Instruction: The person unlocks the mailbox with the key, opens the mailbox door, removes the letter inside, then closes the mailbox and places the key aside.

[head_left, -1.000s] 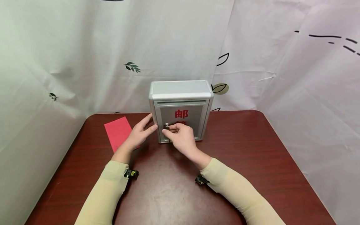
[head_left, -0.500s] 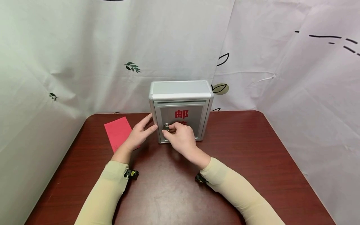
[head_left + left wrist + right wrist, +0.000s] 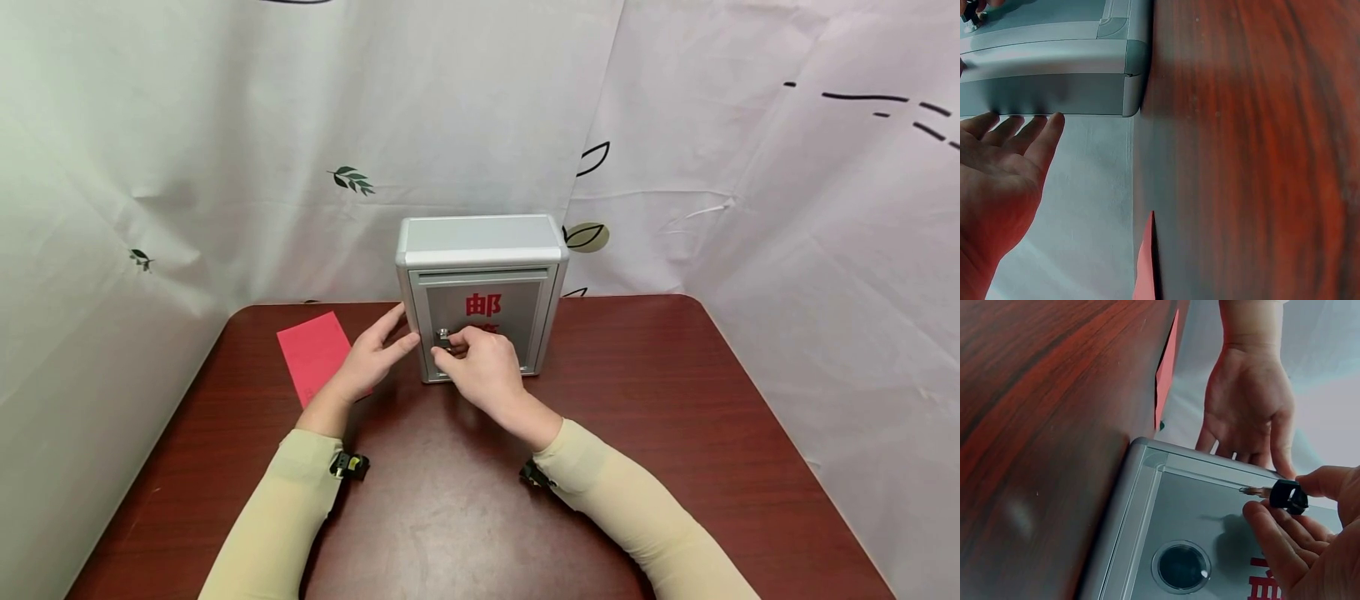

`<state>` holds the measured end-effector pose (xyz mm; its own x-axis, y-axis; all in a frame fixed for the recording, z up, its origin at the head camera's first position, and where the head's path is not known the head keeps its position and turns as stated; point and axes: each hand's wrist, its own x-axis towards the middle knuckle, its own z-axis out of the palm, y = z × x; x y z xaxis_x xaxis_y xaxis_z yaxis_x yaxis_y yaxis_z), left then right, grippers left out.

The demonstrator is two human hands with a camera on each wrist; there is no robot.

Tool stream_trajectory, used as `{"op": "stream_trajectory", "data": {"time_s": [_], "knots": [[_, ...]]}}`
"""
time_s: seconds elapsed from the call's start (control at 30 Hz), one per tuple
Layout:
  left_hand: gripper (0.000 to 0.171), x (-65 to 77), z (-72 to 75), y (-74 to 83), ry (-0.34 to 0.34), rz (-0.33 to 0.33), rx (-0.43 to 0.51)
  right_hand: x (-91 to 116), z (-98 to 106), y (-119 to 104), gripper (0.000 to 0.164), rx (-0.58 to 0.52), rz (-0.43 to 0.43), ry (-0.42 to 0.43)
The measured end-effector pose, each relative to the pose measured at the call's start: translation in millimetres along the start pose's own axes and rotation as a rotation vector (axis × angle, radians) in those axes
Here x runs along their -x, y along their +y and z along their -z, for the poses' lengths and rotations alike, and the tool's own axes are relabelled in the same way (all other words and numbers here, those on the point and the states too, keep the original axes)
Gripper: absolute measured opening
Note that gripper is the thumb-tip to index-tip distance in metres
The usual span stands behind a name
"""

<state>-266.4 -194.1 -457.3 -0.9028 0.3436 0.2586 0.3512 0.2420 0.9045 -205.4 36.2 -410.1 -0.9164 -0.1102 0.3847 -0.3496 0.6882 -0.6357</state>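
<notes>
A silver-grey metal mailbox [image 3: 483, 242] with red characters stands upright on the table, its front door shut. My right hand [image 3: 487, 367] is at the lower left of the door, thumb and fingers holding a black-headed key [image 3: 1288, 497] at the small round lock [image 3: 443, 333]. How far the key sits in the lock cannot be told. Against the box's left side rests my left hand [image 3: 372, 357], its fingers straight along the side panel and its thumb at the front edge, as the left wrist view also shows of the hand [image 3: 1004, 169].
A red envelope-like paper [image 3: 315, 354] lies on the dark red-brown wooden table [image 3: 637, 400], left of the mailbox and partly behind my left arm. White patterned cloth [image 3: 480, 108] hangs behind and at both sides. A round clear window [image 3: 1180, 567] is low on the door.
My right fingers have shifted very slightly around the key at the lock. The left hand, the mailbox and the red paper stay in place.
</notes>
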Motion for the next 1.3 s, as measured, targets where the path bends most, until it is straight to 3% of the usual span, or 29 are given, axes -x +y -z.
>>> {"op": "stream_trajectory", "data": {"time_s": [0.67, 1.3], "knots": [[0.067, 0.0, -0.7, 1.0, -0.007, -0.008, -0.014, 1.7, -2.4, 1.4, 0.023, 0.037, 0.043, 0.048], [0.068, 0.2, -1.3, 1.3, -0.013, -0.001, 0.001, 7.6, 1.3, -1.0, 0.020, 0.011, 0.022, 0.011]]}}
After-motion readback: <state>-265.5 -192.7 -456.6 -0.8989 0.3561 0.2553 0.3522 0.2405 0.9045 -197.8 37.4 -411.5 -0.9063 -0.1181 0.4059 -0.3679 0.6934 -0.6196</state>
